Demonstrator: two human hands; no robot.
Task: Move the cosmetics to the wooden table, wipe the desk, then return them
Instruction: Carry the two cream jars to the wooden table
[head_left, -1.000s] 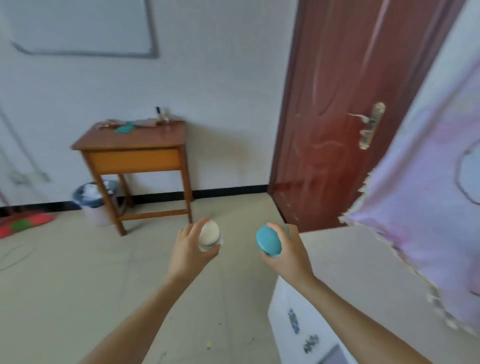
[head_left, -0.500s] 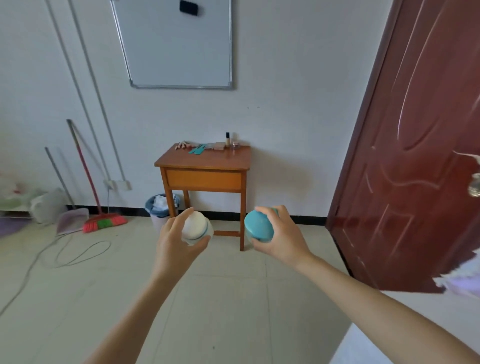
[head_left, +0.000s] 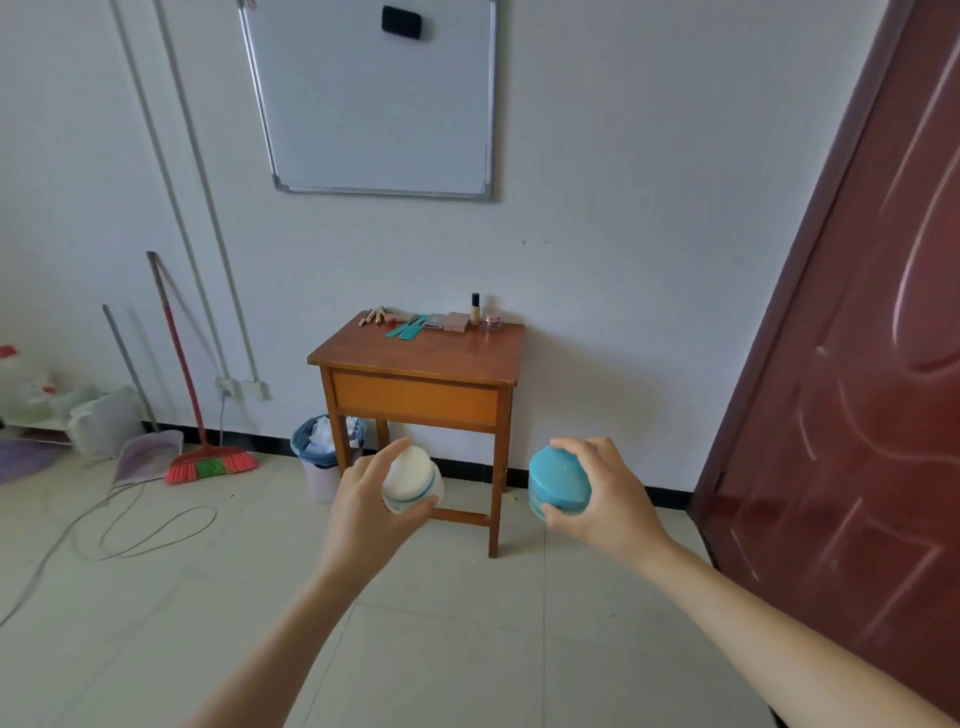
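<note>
Both hands up in front of the view, over the beige tiled floor, each holding one jar. Left hand has its fingers wrapped round a white round cream jar with a teal band. Right hand grips a teal round plastic jar from its right side, lid facing the camera. The jars are apart, neither touching the other. Small wooden desk with an orange drawer front stands ahead against the white wall. The front half of its top is bare wood. Items line the back edge: tan sticks at the back-left corner, flat teal pieces next to them, flat compact palettes mid-edge, an upright small bottle with a dark cap, and a small clear pinkish jar near the back-right corner. White bin with a blue liner sits on the floor at the desk's left legs. Whiteboard hangs on the wall above with a black eraser on it. Dark red-brown door on the right. Left of the desk: red-handled broom and grey dustpan leaning on the wall, plus a loose grey cable looped on the floor.
</note>
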